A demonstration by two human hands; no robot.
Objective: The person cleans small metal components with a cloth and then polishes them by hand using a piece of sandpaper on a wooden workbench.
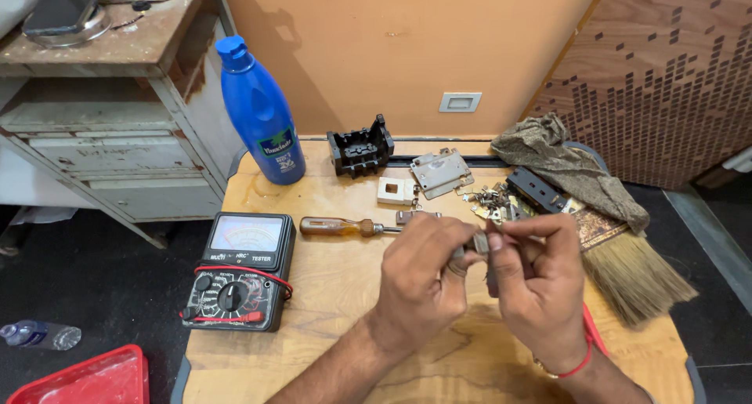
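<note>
My left hand [423,282] and my right hand [540,282] meet above the middle of the wooden table [329,294]. Together they pinch a small grey metal part [480,242] between fingertips and thumbs. Most of the part is hidden by the fingers. Just beyond the hands lies a screwdriver with a brown wooden handle [341,227], its tip running under my left hand. A pile of small metal bits [492,200] sits right behind my right hand.
An analog multimeter [239,271] lies at the left. At the back are a blue bottle [261,114], a black plastic housing [360,147], a white plastic piece [395,191] and a metal plate [441,171]. A cloth [568,169] and brush [630,275] occupy the right.
</note>
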